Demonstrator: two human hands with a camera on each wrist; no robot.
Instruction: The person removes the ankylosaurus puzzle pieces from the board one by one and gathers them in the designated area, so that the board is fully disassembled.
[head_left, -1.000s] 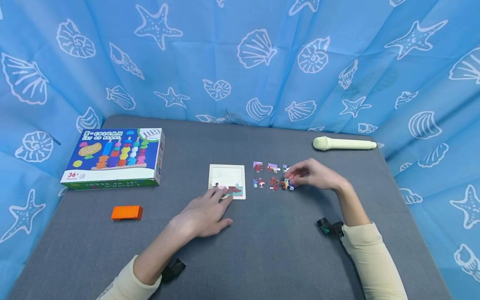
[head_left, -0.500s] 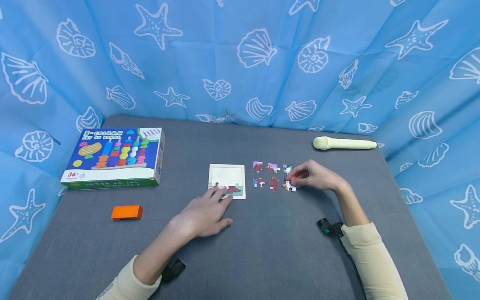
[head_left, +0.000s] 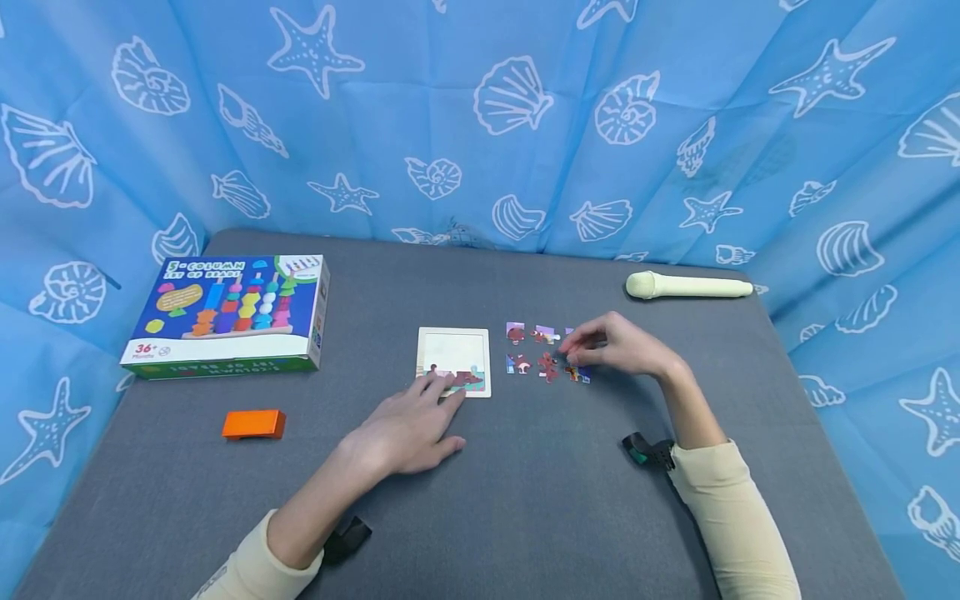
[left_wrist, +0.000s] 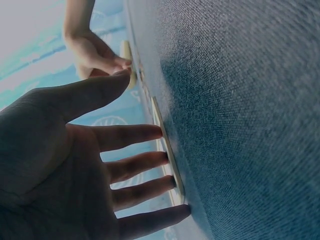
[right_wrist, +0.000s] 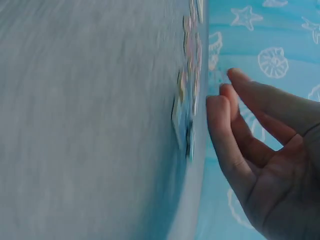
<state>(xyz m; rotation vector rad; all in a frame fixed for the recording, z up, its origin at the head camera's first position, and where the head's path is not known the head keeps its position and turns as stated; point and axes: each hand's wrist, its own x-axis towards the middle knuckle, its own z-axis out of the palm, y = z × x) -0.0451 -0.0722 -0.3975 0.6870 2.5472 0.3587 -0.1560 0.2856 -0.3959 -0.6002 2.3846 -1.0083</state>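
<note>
My left hand (head_left: 408, 429) lies with fingers extended over the lower left of a small pale puzzle tray (head_left: 453, 348). In the left wrist view its fingertips touch the tray's edge (left_wrist: 167, 145). Brown and teal puzzle pieces (head_left: 468, 379) fill the tray's bottom part, partly covered by the fingers. My right hand (head_left: 617, 343) hovers over the loose puzzle pieces right of the tray, nothing between its bent fingers and thumb (right_wrist: 265, 102). Below its fingertips lies a multicoloured piece (head_left: 577, 375), with a brown piece (head_left: 548, 368) to its left. The upper right piece is partly hidden.
A bead-set box (head_left: 225, 312) stands at the back left, with an orange block (head_left: 253, 425) in front of it. A pale green microphone-shaped object (head_left: 688, 287) lies at the back right. A blue shell-print curtain (head_left: 450, 108) hangs behind the grey table (head_left: 525, 500).
My right hand has come off the multicoloured piece at the lower right and shifted slightly left and up. That piece stays on the table. The left hand has not moved.
</note>
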